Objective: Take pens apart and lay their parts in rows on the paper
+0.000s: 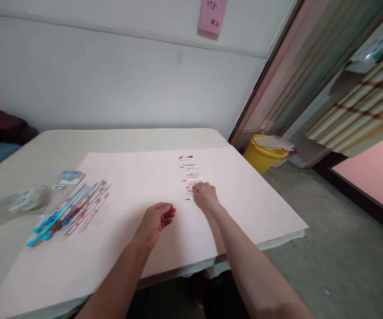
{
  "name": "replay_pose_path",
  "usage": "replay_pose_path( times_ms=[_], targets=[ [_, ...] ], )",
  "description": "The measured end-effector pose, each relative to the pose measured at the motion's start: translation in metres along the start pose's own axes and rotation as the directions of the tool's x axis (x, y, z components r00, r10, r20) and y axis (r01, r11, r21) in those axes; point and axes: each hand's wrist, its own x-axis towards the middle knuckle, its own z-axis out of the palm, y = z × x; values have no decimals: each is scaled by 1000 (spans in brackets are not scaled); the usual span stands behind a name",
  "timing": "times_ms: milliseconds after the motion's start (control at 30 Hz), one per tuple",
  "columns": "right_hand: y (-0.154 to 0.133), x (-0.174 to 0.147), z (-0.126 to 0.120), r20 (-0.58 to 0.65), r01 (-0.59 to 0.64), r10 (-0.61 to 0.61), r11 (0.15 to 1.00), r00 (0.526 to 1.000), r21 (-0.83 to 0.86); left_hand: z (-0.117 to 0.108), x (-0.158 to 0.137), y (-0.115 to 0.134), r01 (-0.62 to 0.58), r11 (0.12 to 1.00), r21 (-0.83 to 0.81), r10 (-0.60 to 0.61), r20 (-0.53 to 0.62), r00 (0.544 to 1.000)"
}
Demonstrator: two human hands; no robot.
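Observation:
My right hand reaches down to the near end of a column of slim white sticks with dark tips, which look like pen refills. Its fingers are closed on one refill near the paper surface; the fingertips partly hide it. Small printed pieces lie between the refills, too small to make out. At the far end is a brown-patterned piece. My left hand hovers to the left, fingers loosely curled and a little apart, with nothing visible in it.
A bundle of blue, brown and pink-white pens lies at the left, beside a blue-and-white packet and a clear plastic bag. Pale pink paper covers the table front. A yellow bucket stands beyond the right edge.

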Motion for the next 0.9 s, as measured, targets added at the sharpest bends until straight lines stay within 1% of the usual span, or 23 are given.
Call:
replay_pose_path(
  times_ms=[267, 433, 533, 633, 767, 900],
  targets=[
    [-1, -2, -7, 5, 15, -15, 1000, 1000, 16, -1, 1, 0, 8, 1000, -5, -8, -6, 1000],
    [-3, -2, -6, -36, 11, -10, 999, 999, 36, 0, 1, 0, 1, 1000, -1, -1, -1, 1000],
    [1, -1, -6, -81, -22, 26, 999, 996, 49, 0, 0, 0, 1, 1000, -3, -1, 1, 1000],
    [7, 0, -7, -106, -84, 90, 995, 990, 55, 0, -1, 1, 2, 1000, -11, -2, 6, 1000],
    [17, 0, -9, -113, -172, 178, 983, 978, 56, -1, 0, 0, 3, 1000, -7, -3, 6, 1000],
    [27, -3, -11, -98, -188, 194, 980, 976, 60, -3, 1, 0, 0, 1000, -8, 0, 3, 1000]
  ],
)
